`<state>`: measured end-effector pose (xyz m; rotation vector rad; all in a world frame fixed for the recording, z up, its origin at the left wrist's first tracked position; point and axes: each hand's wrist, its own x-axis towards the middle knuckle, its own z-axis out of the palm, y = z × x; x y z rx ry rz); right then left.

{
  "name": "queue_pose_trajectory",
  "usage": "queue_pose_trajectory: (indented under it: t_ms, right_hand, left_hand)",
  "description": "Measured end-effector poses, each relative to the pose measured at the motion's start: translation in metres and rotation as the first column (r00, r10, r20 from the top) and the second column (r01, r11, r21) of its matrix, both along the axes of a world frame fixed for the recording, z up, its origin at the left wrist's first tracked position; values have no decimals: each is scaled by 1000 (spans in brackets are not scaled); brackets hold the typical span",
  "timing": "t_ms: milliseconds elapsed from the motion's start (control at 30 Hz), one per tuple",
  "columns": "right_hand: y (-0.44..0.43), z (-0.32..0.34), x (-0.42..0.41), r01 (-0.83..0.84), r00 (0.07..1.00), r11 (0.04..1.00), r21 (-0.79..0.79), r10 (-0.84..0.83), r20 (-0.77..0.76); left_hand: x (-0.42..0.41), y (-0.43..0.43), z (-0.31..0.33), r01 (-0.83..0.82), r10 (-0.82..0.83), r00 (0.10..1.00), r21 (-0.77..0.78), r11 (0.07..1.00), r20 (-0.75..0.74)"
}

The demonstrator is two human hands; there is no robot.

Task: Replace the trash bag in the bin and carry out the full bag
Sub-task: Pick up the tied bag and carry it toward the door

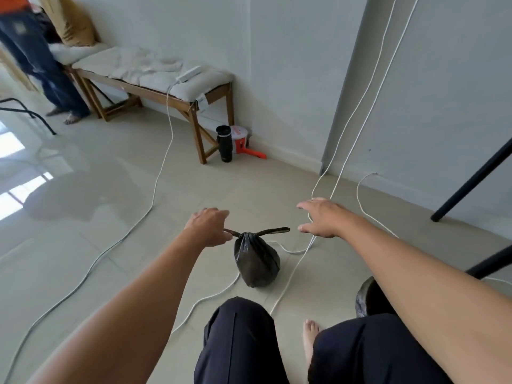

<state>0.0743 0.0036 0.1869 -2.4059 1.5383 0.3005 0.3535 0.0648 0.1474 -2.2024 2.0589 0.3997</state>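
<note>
No writing here is clear enough for me to read: the tag (202,103) hanging from the bench (155,91) and the red print on the white tub (240,139) by the wall are both too small and blurred. My left hand (211,227) is closed, pinching the left tail of the knot on the black trash bag (256,260). My right hand (321,217) hovers open just beside the right tail, fingers spread, touching nothing. The bag is tied shut and sits on the tiled floor (97,206) in front of my knees, among white cables (293,273). A black-lined bin (367,299) shows partly under my right forearm.
</note>
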Motion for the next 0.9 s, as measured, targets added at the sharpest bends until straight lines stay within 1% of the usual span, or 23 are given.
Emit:
queue_pose_trajectory:
  t_ms: [167,300,433,533,600,700,767,833,900]
  right_hand:
    - [-57,-85,35,-22,998,995,97,28,-56]
    - [-114,-162,66,-42,993,987,154,58,-104]
    - [-169,-238,95,-80,982,975,206,112,-149]
    - [-200,-283,109,-101,970,960,259,153,-188]
    - [-214,-307,115,-103,964,948,300,169,-204]
    - [-224,-325,119,-77,950,927,367,179,-254]
    - [-227,-325,120,-45,954,911,410,160,-253]
    - [-229,-314,118,-55,962,886,461,170,-212]
    - [-230,-291,115,-67,970,858,510,176,-169]
  left_hand:
    - [24,-37,-79,3,-1,1000,106,994,-16]
    - [41,-89,-146,18,-18,1000,179,984,-6]
    - [51,-149,-213,1,5,1000,209,978,-24]
    - [56,-186,-257,-1,3,1000,234,972,-9]
    - [58,-203,-279,18,-23,1000,281,960,14]
    - [57,-212,-297,31,-52,998,376,926,47]
    - [54,-211,-297,29,-54,997,391,920,54]
    - [51,-205,-285,2,-11,1000,397,918,22]
    - [47,-199,-260,-44,66,997,439,898,-35]
